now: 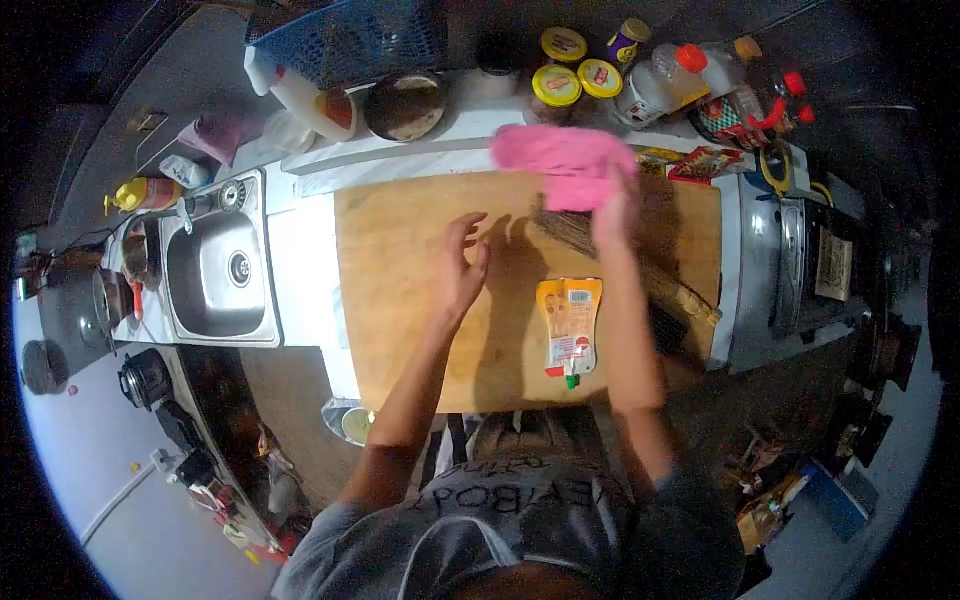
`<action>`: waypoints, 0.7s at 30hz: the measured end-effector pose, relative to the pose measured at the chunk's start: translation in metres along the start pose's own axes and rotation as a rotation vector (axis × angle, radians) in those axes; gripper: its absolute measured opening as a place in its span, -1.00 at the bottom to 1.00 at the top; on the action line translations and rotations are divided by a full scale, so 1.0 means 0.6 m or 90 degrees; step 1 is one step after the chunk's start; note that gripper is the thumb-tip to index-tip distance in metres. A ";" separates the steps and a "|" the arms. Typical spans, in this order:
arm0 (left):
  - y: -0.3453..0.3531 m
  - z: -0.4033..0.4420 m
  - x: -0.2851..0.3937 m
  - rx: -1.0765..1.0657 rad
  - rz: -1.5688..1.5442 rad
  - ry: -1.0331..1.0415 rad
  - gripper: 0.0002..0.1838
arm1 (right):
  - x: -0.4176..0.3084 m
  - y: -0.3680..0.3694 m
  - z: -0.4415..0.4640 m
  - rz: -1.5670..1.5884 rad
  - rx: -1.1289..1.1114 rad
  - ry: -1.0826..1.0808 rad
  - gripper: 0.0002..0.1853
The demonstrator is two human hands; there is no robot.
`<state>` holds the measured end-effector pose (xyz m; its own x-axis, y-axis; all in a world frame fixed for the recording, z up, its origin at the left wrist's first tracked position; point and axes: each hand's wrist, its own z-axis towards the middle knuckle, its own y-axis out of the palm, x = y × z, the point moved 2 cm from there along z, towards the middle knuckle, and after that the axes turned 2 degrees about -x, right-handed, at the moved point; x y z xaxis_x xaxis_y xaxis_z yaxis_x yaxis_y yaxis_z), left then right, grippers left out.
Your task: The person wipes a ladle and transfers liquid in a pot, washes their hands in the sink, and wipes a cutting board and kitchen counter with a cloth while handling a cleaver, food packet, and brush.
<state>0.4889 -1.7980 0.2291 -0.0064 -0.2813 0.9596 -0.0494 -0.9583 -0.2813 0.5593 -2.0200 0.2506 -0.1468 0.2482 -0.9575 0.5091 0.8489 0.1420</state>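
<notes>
My right hand, slightly blurred, grips a pink cloth above the far edge of a wooden board. Over the middle of the board hovers my left hand, fingers apart and slightly curled, holding nothing. An orange and white spouted pouch with a green cap lies on the board, its cap toward me. Beyond and to the right of the pouch, a small straw hand broom lies slanting, partly hidden behind my right forearm.
A steel sink is at the left. Along the back stand a spray bottle, a pan, yellow-lidded jars and red-capped bottles. A stove is at the right.
</notes>
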 end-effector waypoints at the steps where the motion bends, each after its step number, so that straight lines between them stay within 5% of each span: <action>1: 0.005 0.000 0.004 -0.012 0.002 -0.016 -0.60 | -0.021 -0.045 0.010 -0.072 0.004 -0.018 -0.29; 4: 0.025 0.005 0.004 -0.042 0.022 -0.002 -0.56 | -0.063 -0.098 0.043 -0.182 0.058 -0.084 -0.45; 6: 0.035 0.013 0.003 -0.057 0.044 0.026 -0.53 | -0.016 -0.118 0.096 -0.418 -0.070 -0.186 -0.54; 9: 0.049 0.028 -0.013 -0.134 0.190 0.044 -0.37 | 0.044 -0.068 0.102 -0.555 -0.008 -0.264 -0.61; 11: 0.044 0.037 -0.016 -0.125 0.196 0.051 -0.36 | 0.075 -0.029 0.098 -1.069 0.014 -0.336 -0.64; 16: 0.019 0.042 -0.036 -0.053 0.180 0.074 -0.36 | 0.089 0.062 0.045 -0.983 -0.066 -0.258 -0.58; 21: -0.031 0.023 -0.034 0.039 0.167 0.037 -0.45 | 0.128 0.217 -0.046 -0.958 -0.243 -0.395 -0.62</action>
<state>0.5036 -1.7750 0.2146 -0.0681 -0.5189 0.8521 0.0220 -0.8546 -0.5187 0.5908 -1.8775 0.2022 0.1033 -0.9697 -0.2215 0.0003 0.2227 -0.9749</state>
